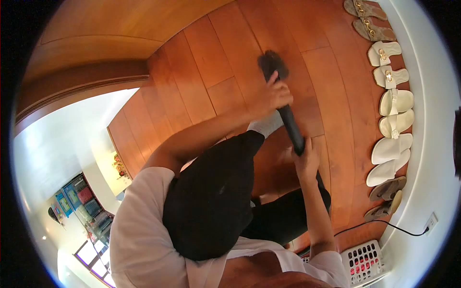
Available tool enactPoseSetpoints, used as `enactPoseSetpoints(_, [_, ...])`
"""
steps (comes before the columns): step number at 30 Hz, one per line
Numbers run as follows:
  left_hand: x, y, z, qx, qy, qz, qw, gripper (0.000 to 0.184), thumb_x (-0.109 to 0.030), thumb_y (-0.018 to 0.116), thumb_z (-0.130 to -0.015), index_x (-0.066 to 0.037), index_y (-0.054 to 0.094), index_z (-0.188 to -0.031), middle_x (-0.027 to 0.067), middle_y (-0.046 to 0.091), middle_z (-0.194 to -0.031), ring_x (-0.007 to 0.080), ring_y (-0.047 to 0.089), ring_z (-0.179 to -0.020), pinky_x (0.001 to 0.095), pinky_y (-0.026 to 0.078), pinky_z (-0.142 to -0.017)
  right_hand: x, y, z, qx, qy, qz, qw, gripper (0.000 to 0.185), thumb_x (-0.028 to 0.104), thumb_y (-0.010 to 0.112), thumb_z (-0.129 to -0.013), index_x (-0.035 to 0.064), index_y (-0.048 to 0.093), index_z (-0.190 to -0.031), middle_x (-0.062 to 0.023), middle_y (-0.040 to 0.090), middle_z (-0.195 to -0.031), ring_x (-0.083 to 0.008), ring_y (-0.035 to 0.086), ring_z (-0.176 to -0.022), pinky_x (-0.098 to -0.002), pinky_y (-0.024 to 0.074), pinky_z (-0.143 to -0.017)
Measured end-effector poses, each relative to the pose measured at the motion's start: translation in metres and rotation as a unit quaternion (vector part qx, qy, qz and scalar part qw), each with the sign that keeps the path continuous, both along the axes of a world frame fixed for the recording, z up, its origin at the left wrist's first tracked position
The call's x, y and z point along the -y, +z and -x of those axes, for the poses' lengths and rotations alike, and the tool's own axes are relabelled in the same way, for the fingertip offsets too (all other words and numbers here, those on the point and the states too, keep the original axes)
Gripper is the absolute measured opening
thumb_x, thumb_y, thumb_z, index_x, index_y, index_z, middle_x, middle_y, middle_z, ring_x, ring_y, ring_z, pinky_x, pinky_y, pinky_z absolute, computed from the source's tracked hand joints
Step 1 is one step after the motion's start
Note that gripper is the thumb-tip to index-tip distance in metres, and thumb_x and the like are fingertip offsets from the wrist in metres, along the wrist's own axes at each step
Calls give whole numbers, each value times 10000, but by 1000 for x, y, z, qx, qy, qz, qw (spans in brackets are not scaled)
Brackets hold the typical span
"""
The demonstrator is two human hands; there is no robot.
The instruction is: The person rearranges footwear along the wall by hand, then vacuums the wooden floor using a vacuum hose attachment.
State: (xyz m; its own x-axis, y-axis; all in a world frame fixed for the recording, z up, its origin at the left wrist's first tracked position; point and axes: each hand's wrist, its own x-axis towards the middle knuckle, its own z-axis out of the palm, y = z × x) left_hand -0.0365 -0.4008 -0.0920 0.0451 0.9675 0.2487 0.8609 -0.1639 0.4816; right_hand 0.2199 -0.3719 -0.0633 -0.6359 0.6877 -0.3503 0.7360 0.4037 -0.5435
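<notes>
A dark vacuum wand (291, 126) slants over the wooden floor, with a dark brush head (273, 63) at its far end, slightly blurred. My left hand (279, 94) is wrapped round the wand just behind the brush head, one finger stretched along it. Lower down, my right hand (307, 157) grips the wand's near end. My knee in black trousers (211, 192) is bent below my left arm, and a grey sock (266, 126) shows close to the wand.
Several pairs of slippers and sandals (396, 106) line the white wall on the right. A black cable (374, 221) runs to a wall outlet (431, 222). Beside it stands a white plastic basket (367, 261). Wooden panelling (96, 53) fills the upper left.
</notes>
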Motion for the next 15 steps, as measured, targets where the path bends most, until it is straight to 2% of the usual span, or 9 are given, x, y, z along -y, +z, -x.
enactPoseSetpoints(1, [-14, -18, 23, -30, 4, -42, 999, 60, -111, 559, -803, -163, 580, -824, -7, 555, -834, 217, 554, -980, 584, 261, -1120, -7, -13, 17, -34, -2, 12, 999, 533, 136, 770, -706, 35, 512, -1161, -216, 571, -1015, -420, 615, -930, -491, 513, -735])
enactPoseSetpoints(2, [-30, -63, 66, 214, 34, 14, 976, 40, -116, 577, -788, -153, 579, -802, 11, 573, -835, 225, 570, -958, 533, 287, -1078, -16, -23, 40, -69, -2, 25, 997, 526, 139, 764, -713, 39, 502, -1157, -218, 572, -1014, -420, 617, -925, -494, 513, -726])
enactPoseSetpoints(4, [-45, -65, 122, 218, 72, -29, 973, 15, -118, 577, -783, -130, 575, -775, 46, 588, -829, 255, 583, -921, 436, 348, -973, -40, -7, 114, -84, 6, -25, 996, 518, 138, 753, -720, 47, 486, -1154, -235, 583, -1015, -447, 616, -891, -506, 503, -708])
enactPoseSetpoints(5, [-56, -12, 142, -25, 79, -122, 989, 26, -116, 560, -792, -117, 573, -769, 64, 586, -822, 278, 580, -906, 391, 383, -912, -54, -11, 149, -102, 11, -10, 995, 514, 132, 752, -717, 45, 494, -1152, -244, 587, -1033, -461, 613, -874, -509, 501, -705])
enactPoseSetpoints(7, [-74, -2, 189, -68, 125, -53, 988, 58, -103, 528, -813, -100, 580, -787, 79, 571, -820, 309, 567, -896, 358, 411, -871, -77, -18, 192, -140, 13, 13, 990, 502, 127, 752, -714, 42, 508, -1145, -254, 599, -1040, -475, 613, -850, -510, 499, -701])
enactPoseSetpoints(9, [-77, -5, 186, -69, 126, -58, 988, 65, -104, 519, -829, -100, 583, -816, 81, 559, -823, 318, 563, -905, 377, 428, -855, -87, -22, 205, -179, 0, 32, 983, 487, 128, 753, -716, 42, 521, -1135, -254, 616, -1016, -473, 616, -835, -508, 499, -700])
enactPoseSetpoints(12, [-60, 7, 122, -52, 166, -54, 983, 93, -85, 502, -851, -113, 586, -875, 82, 562, -894, 318, 556, -971, 429, 441, -850, -73, 1, 145, -101, -6, 83, 991, 450, 125, 750, -727, 36, 533, -1111, -235, 635, -916, -441, 629, -850, -494, 501, -707])
enactPoseSetpoints(14, [-33, 14, 64, -48, 157, 29, 986, 86, -92, 498, -864, -119, 577, -885, 79, 571, -961, 314, 542, -1042, 466, 440, -895, -45, -21, 85, -176, -15, 7, 984, 429, 136, 739, -739, 38, 526, -1099, -230, 628, -898, -423, 632, -858, -484, 500, -712])
enactPoseSetpoints(15, [-22, 15, 43, -56, 131, 28, 989, 92, -103, 499, -861, -121, 581, -899, 81, 571, -981, 313, 527, -1067, 506, 397, -977, -31, -10, 61, -134, -27, 62, 989, 424, 144, 734, -742, 29, 522, -1091, -232, 616, -940, -428, 628, -860, -481, 499, -714])
